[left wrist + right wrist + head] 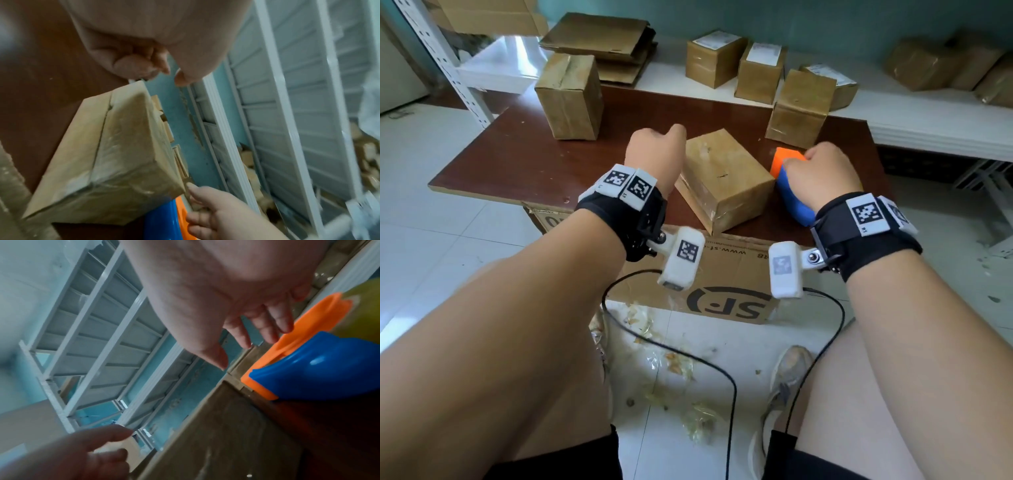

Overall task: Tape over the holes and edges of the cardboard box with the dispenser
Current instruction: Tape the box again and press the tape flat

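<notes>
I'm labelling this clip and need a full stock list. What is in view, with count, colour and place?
cardboard box: one, tan, taped, centre of the table between the hands.
dispenser: one, blue and orange, on the table right of that box, under the right hand.
table: one, dark red-brown.
other taped boxes: two on the table's far side; several more, some with white labels, on the white shelf behind.
flattened cardboard: one stack, brown, far left of the shelf.
printed carton: one, brown, below the table's near edge.
cables: two, black, over the tiled floor.
left hand: fingers curled, holding nothing visible, at the box's left side.
right hand: over the dispenser, fingers only loosely bent.
</notes>
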A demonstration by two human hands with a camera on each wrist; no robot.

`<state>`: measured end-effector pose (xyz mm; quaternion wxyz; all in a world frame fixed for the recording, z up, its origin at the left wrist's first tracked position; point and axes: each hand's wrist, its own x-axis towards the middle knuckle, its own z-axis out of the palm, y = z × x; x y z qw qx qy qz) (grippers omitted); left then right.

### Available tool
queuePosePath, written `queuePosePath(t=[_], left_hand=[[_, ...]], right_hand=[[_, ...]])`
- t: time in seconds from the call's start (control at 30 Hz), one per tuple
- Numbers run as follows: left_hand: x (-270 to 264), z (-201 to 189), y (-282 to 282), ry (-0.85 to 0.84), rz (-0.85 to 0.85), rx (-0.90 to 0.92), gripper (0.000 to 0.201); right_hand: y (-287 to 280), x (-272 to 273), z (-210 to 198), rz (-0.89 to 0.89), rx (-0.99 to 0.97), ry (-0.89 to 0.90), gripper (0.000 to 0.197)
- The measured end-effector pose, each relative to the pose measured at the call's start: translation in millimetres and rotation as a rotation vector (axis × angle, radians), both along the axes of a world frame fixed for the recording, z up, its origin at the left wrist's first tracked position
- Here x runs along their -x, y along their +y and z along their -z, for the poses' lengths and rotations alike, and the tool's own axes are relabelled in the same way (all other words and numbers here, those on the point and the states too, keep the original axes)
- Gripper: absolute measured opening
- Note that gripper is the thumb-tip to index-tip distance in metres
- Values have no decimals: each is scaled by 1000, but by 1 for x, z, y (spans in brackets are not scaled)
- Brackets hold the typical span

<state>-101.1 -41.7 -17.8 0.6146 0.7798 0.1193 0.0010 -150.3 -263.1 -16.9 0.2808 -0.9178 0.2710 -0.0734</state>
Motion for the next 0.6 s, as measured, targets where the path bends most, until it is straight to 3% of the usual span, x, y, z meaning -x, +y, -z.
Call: queuePosePath(t=[0.1, 0.23, 0.4, 0.5, 0.6], left_hand=[[20, -6, -4, 18, 283, -130, 30], [43, 0, -10, 160, 606, -139, 23], [44, 8, -22, 144, 568, -17, 17], [42, 8, -29, 145, 555, 21, 13], [43, 8, -37, 109, 540, 22, 12]], right_hand=[[-3, 0, 11, -6, 77, 238, 62], [-3, 3, 38, -76, 345, 392, 57], [-19, 19, 35, -71, 264, 224, 61], [-29, 27, 26, -32, 111, 47, 52], [-33, 33, 16, 61, -141, -85, 57]])
